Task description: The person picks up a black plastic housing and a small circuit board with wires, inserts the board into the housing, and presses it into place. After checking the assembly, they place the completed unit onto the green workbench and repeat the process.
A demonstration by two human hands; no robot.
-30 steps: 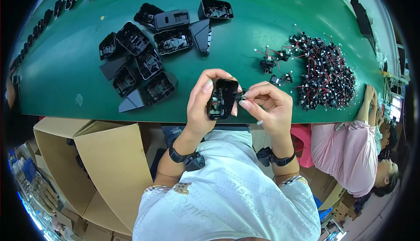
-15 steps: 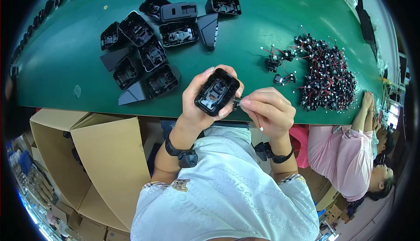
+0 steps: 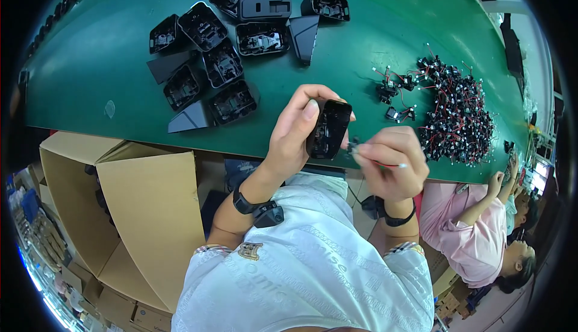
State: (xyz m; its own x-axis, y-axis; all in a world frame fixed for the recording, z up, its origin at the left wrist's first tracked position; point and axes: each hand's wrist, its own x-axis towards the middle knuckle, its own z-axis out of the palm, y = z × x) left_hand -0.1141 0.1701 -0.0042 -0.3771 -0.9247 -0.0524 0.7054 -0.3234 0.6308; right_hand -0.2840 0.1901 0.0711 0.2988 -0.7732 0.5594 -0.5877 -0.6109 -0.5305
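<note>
My left hand is closed around a black plastic housing, an open box-like shell tilted so its hollow side faces right. Just right of it, my right hand pinches a small black wired part. A red lead with a white connector trails from between those fingers. The part is blurred and sits close to the housing, with a narrow gap between them.
Several more black housings lie in a cluster at the back left of the green table. At right is a heap of small wired parts. An open cardboard box stands below the table's edge. Another person in pink sits at right.
Both hands have shifted to the right. My left hand has turned the housing more onto its side, and my right hand has drawn the wired part slightly away from it.
</note>
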